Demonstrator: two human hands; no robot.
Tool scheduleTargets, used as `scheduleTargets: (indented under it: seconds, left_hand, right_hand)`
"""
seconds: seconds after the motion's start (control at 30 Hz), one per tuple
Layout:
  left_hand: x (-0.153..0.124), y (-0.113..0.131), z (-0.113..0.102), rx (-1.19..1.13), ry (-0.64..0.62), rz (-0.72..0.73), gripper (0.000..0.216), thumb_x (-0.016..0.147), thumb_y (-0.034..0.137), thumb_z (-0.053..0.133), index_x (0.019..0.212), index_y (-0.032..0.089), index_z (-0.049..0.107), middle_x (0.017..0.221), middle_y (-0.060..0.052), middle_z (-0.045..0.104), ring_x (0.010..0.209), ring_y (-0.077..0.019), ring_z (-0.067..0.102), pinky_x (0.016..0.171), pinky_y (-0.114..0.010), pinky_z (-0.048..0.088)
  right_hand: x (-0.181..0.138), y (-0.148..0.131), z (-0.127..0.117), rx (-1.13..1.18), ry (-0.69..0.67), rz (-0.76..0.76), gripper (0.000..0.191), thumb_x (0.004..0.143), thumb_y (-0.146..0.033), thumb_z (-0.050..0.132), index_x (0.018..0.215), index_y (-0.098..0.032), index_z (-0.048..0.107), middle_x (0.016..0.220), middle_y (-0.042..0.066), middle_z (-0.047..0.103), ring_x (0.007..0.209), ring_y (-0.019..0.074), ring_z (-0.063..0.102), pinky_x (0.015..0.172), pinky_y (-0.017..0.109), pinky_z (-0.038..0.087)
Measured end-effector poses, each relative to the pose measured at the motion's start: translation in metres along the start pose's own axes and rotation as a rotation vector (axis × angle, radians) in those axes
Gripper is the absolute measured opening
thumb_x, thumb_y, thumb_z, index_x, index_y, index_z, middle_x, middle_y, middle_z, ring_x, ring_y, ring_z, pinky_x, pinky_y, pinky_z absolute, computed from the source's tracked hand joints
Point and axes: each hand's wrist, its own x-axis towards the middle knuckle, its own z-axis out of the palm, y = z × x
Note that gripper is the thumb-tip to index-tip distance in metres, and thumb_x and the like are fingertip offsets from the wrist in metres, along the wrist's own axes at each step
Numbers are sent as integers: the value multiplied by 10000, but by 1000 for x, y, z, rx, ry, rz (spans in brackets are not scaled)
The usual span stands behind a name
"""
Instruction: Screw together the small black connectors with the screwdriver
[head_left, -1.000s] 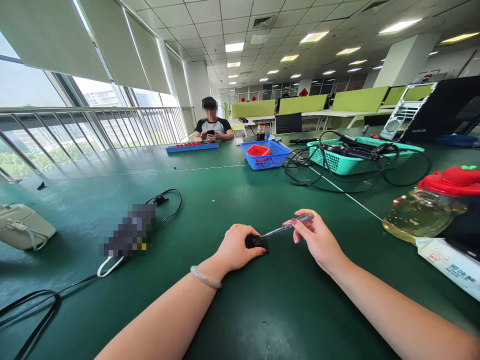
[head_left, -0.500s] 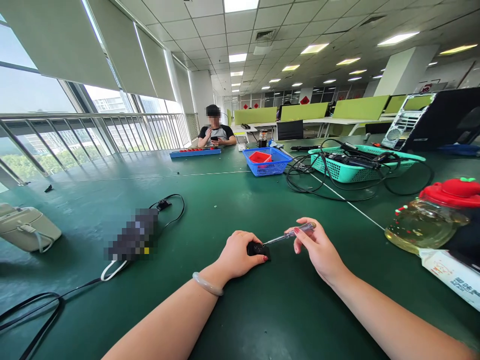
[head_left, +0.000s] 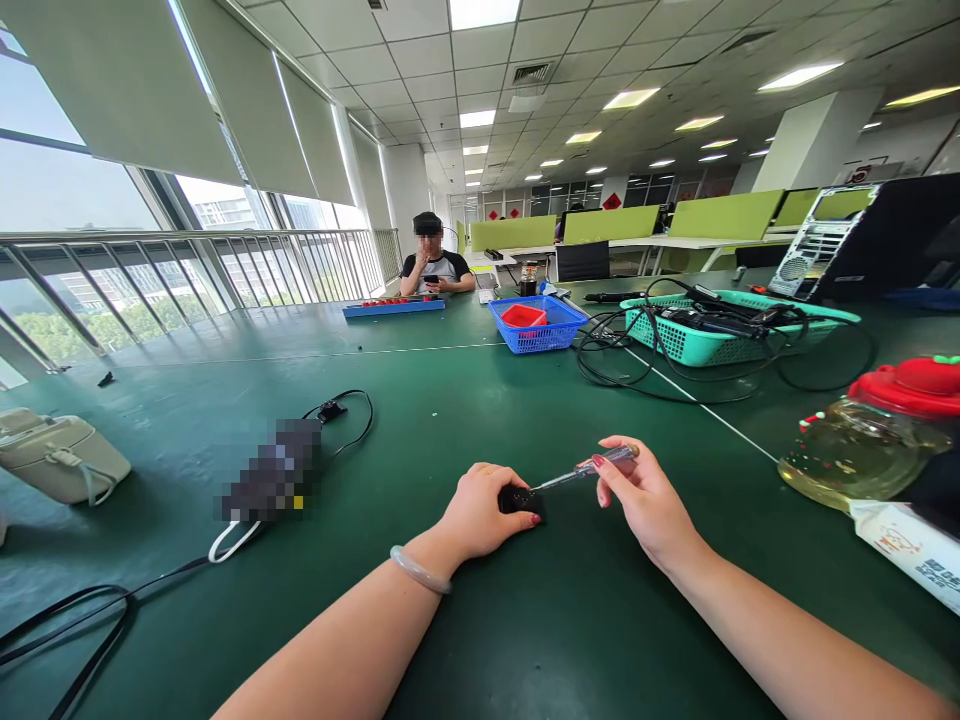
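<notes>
My left hand [head_left: 486,507], with a pale bangle on its wrist, grips a small black block-like part [head_left: 519,499] against the green table. Thumb and fingers close on it from the left, hiding part of its body; its exact kind is too small to make out. In my right hand [head_left: 637,490] is a screwdriver [head_left: 585,470] with a clear handle, pinched between thumb and fingers. Its thin metal shaft slants down to the left, and the tip meets the top of the black part near its right edge.
A blue basket [head_left: 538,340] holding a red tray [head_left: 523,316] and a teal basket [head_left: 697,348] of cables stand farther back. To the right are a red-lidded jug [head_left: 847,455] and a white packet [head_left: 911,550]. A corded dark device [head_left: 274,470] and beige case [head_left: 67,455] lie left. Someone [head_left: 435,262] sits opposite.
The whole view has shifted slightly, so things appear a little farther right. Both hands keep their hold, and the screwdriver tip stays on the black part.
</notes>
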Motion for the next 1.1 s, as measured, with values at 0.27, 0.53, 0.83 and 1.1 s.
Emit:
scheduleTargets:
  seconds: [0.27, 0.53, 0.83, 1.1]
  left_hand:
    - [1, 0, 0, -20, 9, -11, 304, 680, 380, 794, 936, 235, 716, 1026, -39, 717, 1088, -282, 577, 977, -412, 443]
    - [0, -1, 1, -20, 3, -3, 322, 661, 401, 805, 930, 243, 724, 1007, -36, 722, 1084, -281, 580, 973, -402, 447]
    - [1, 0, 0, -13, -2, 9, 316, 674, 393, 799, 937, 235, 724, 1020, -38, 719, 1078, -277, 573, 981, -405, 438]
    - [1, -1, 1, -4, -1, 21, 305, 678, 402, 797, 930, 244, 726, 1009, -33, 719, 1075, -274, 575, 965, -405, 443]
  right_hand:
    - [-3, -3, 1, 34, -79, -13, 540, 775, -604, 668, 1115, -255, 435, 903, 13, 672, 533, 128, 540, 687, 392, 503]
    - [-2, -2, -1, 0, -66, -7, 573, 753, -651, 671, 1087, -247, 439, 849, 3, 656, 523, 120, 529, 665, 372, 500]
    - [-2, -4, 0, -20, -100, -52, 551, 781, -654, 638, 1081, -252, 409, 876, 4, 653, 514, 118, 529, 623, 361, 506]
    - [-1, -2, 0, -46, -93, -75, 540, 792, -651, 625, 1089, -257, 408, 838, -10, 633, 499, 112, 523, 590, 350, 504]
